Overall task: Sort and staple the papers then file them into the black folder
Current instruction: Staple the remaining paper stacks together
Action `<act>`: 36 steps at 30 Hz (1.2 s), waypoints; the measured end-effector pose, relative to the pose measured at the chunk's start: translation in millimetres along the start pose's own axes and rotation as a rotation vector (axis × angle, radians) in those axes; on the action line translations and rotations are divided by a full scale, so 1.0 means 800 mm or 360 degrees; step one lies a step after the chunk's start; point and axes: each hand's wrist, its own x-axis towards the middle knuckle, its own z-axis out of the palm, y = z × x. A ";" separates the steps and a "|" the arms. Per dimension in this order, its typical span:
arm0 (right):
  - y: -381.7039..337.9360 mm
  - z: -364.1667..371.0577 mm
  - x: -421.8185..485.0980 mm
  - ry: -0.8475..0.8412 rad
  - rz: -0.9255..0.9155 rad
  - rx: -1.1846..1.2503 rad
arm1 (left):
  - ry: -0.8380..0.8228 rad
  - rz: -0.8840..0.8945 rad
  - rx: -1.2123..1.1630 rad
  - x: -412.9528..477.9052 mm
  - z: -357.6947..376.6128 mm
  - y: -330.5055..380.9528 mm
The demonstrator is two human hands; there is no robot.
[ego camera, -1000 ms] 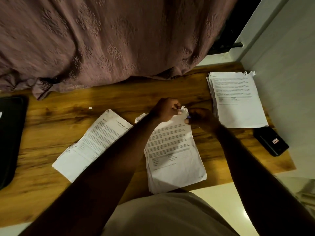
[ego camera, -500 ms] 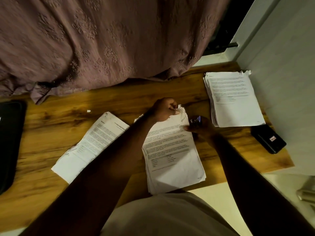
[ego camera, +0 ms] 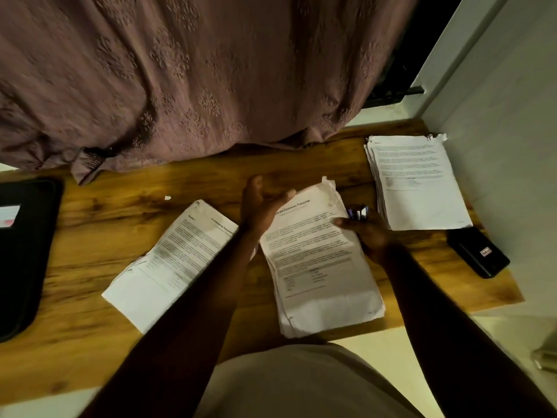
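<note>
White sheets of the middle stack [ego camera: 319, 260] lie nearest to me on the wooden desk [ego camera: 126, 212], and I take this stack as my landmark. Its long axis runs away from me, leaning a little to the left. At its right edge my right hand [ego camera: 366, 233] presses the top sheet with the fingertips and holds a small stapler [ego camera: 358, 213] against the palm. At its far left corner my left hand [ego camera: 262, 203] is spread loose, grasping nothing, fingers over the title line. Left of the stack, the tilted bundle [ego camera: 177, 260] lies apart. Far right of it rests the third pile [ego camera: 417, 182], with a black case [ego camera: 477, 251] beside. Far left waits the black folder [ego camera: 21, 254]. I judge the torn top corner, nearer to the stapler hand, is where the staple goes.
</note>
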 end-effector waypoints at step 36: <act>0.113 0.277 -0.005 0.0539 0.0085 0.0040 | -0.0327 -0.0080 0.0982 0.017 -0.296 -0.069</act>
